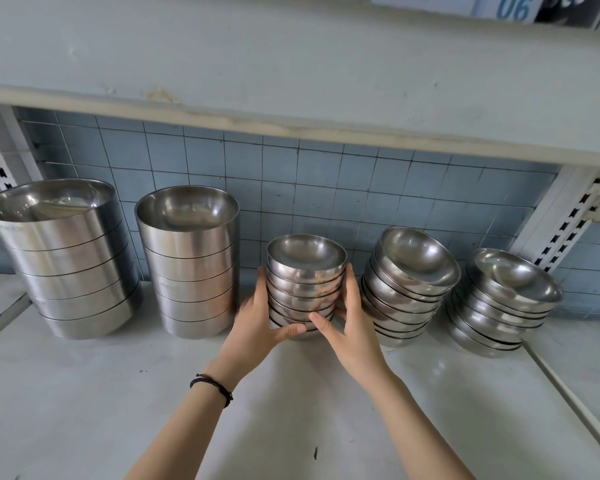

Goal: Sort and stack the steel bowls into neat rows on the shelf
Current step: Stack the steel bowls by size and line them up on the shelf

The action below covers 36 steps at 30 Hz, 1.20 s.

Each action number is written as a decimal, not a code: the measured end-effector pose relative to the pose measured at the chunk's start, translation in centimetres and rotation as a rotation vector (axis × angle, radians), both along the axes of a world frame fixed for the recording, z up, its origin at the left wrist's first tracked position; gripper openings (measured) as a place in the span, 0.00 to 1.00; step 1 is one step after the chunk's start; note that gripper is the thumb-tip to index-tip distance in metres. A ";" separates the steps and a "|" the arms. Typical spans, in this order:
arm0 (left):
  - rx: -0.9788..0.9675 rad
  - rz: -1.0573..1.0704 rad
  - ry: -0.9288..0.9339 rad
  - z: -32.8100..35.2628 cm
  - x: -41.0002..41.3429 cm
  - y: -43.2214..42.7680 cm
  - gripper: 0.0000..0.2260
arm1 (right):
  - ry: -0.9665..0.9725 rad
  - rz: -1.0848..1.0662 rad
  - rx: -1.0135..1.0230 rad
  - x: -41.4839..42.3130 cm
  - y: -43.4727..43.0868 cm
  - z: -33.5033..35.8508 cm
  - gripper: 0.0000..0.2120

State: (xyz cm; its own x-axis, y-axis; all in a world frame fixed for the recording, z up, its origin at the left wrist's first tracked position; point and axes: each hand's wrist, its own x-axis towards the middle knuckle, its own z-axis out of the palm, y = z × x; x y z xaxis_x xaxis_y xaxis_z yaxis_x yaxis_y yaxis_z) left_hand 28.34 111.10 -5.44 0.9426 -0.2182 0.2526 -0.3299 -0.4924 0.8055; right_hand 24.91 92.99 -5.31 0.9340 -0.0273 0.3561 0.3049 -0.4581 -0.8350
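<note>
Blue wall tiles [326, 188] back the unit; a slotted white upright [565, 223] and a sign reading "06" [515, 6] stand at right.

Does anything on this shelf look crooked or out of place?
Yes. The two right-hand stacks of small bowls appear to lean rightward, rims uneven. The middle stack, held between both hands, looks straight.

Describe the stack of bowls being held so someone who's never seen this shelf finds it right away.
On the white shelf against the blue tiled wall stand five steel stacks in a row. The held stack is the middle one, gripped by the left hand and right hand. It alone has small bowls standing straight: left neighbours are large, right ones lean.
</note>
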 end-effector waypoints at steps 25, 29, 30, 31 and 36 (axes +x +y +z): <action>0.904 0.123 -0.237 0.6 -13.8 -7.2 0.30 | 0.181 0.003 -0.869 -11.3 -12.3 0.6 0.27; 0.842 0.102 -0.258 0.6 -14.8 -11.6 0.30 | 0.215 -0.027 -0.846 -13.6 -16.3 1.0 0.28; 0.835 0.102 -0.271 0.6 -14.8 -12.4 0.30 | 0.221 -0.034 -0.844 -13.9 -17.2 1.2 0.29; 0.830 0.102 -0.278 0.8 -14.8 -13.1 0.30 | 0.227 -0.039 -0.845 -14.1 -18.1 1.4 0.29; 0.867 0.127 -0.312 2.1 -13.4 -14.8 0.28 | 0.209 -0.049 -0.858 -13.4 -20.5 2.8 0.28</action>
